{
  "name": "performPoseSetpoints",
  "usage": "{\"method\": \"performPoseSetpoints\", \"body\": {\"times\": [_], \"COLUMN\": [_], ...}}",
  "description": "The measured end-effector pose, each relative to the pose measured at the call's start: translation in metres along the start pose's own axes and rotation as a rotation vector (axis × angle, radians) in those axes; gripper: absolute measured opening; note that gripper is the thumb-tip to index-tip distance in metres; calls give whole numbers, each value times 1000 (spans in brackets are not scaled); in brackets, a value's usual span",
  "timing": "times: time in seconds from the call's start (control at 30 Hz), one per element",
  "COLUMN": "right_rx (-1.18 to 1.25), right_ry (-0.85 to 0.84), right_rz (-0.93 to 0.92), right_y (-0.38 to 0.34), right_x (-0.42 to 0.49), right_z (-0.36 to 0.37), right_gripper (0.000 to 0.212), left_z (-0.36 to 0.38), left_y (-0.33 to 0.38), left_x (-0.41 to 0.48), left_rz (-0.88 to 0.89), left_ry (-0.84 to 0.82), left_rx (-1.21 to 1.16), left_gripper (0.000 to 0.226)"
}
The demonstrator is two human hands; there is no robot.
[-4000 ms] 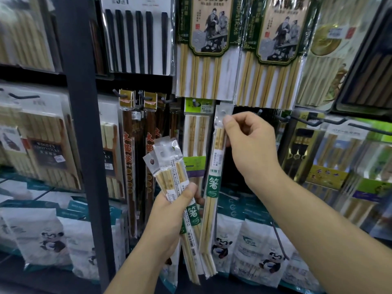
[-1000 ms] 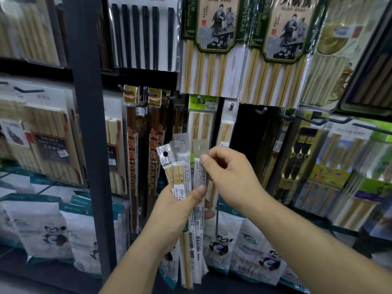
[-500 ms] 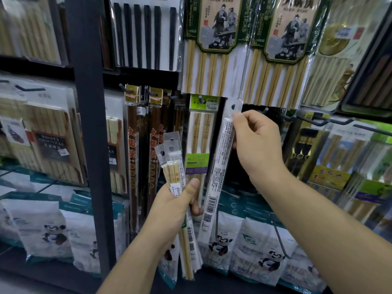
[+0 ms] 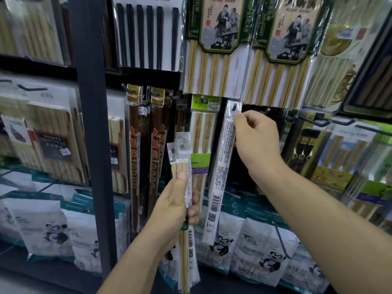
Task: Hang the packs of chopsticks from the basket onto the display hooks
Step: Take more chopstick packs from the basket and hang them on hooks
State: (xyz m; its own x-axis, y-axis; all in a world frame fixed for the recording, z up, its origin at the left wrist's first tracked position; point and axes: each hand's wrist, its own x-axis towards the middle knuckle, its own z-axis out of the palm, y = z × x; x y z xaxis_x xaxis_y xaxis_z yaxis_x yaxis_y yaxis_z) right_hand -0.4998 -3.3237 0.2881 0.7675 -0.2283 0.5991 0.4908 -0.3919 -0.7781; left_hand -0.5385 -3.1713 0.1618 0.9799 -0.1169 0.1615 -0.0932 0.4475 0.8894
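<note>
My right hand (image 4: 255, 143) pinches the top of a slim clear pack of chopsticks (image 4: 220, 175), its printed white back facing me. The pack's hang hole sits at the tip of a dark display hook (image 4: 234, 107). Lower and to the left, my left hand (image 4: 176, 211) grips a bunch of several similar bamboo chopstick packs (image 4: 182, 166), held upright with their hole tabs on top. No basket is in view.
Hanging packs fill the rack: dark brown chopsticks (image 4: 157, 145), a green-labelled pack (image 4: 201, 145), large green-and-cream packs (image 4: 216, 47) above, and an empty hook (image 4: 267, 111) to the right. A black upright post (image 4: 91, 124) stands left. Panda-printed bags (image 4: 261, 251) line the shelf below.
My right hand pulled one pack out of the bunch in my left hand and raised it to the hook. My left hand rose a little with the other packs.
</note>
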Motion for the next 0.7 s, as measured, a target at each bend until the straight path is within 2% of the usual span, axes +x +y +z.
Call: {"method": "performPoseSetpoints", "body": {"times": [0.1, 0.33, 0.47, 0.57, 0.7], "right_rx": [-27, -43, -30, -38, -59], "right_ry": [-1, 17, -161, -324, -345], "right_rz": [24, 89, 51, 33, 11], "right_y": [6, 21, 20, 18, 17], "right_x": [-1, -19, -41, -52, -54], "right_z": [-1, -7, 1, 11, 14], "right_gripper": [45, 46, 36, 25, 25], "left_z": [0, 1, 3, 5, 9], "left_y": [1, 2, 1, 1, 2], "left_x": [1, 3, 2, -1, -5], "left_rz": [-1, 49, 104, 144, 147], "left_ry": [21, 34, -19, -89, -88], "left_rx": [-32, -62, -53, 9, 59], "left_gripper": [35, 40, 42, 29, 32]}}
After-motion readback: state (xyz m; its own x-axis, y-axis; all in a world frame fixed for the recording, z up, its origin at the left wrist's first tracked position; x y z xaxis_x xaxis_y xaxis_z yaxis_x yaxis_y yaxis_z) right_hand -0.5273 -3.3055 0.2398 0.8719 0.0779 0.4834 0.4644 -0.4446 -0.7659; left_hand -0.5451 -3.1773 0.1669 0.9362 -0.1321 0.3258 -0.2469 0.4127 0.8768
